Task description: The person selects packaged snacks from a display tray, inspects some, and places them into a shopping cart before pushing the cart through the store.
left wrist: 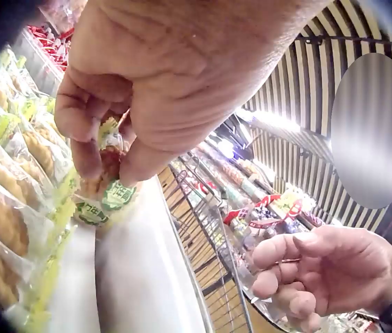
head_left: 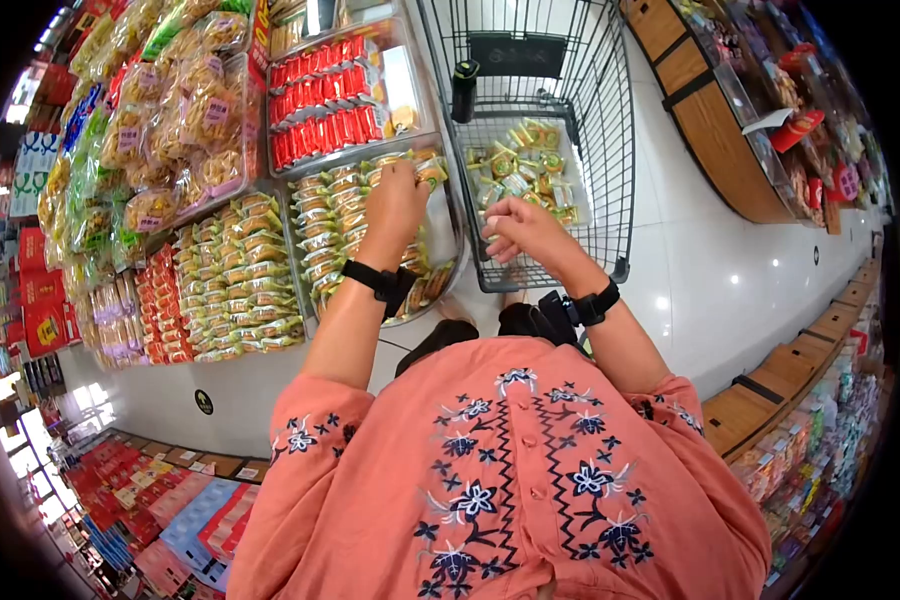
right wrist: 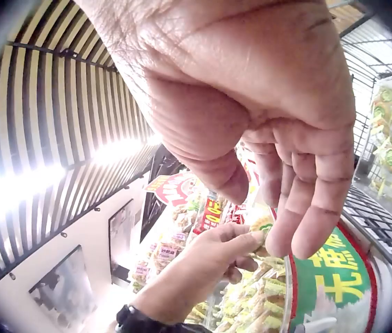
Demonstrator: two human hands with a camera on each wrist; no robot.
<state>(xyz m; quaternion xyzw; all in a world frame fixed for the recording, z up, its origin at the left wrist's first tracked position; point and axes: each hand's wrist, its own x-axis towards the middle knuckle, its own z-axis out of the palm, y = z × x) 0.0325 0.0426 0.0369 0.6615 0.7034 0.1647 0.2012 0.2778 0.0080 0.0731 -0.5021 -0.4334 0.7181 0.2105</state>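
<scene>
- Pinching a wrapped snack [left wrist: 116, 198] between thumb and fingertips of the left hand [head_left: 397, 200], over the right side of a snack bin [head_left: 440, 235].
- Holding nothing with the right hand [head_left: 532, 235], fingers loosely bent, over the near end of a shopping cart [head_left: 518, 55].
- Close together: bin edge and cart rim.
- Inside the cart: a dark bottle [head_left: 464, 92], wrapped packets [head_left: 538, 135].
- Right of the cart: open pale floor [head_left: 670, 240], then a wood-based display [head_left: 745, 165].

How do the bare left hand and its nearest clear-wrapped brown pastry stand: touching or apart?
Touching: the left wrist view shows the left hand pinching the pastry from both sides.
</scene>
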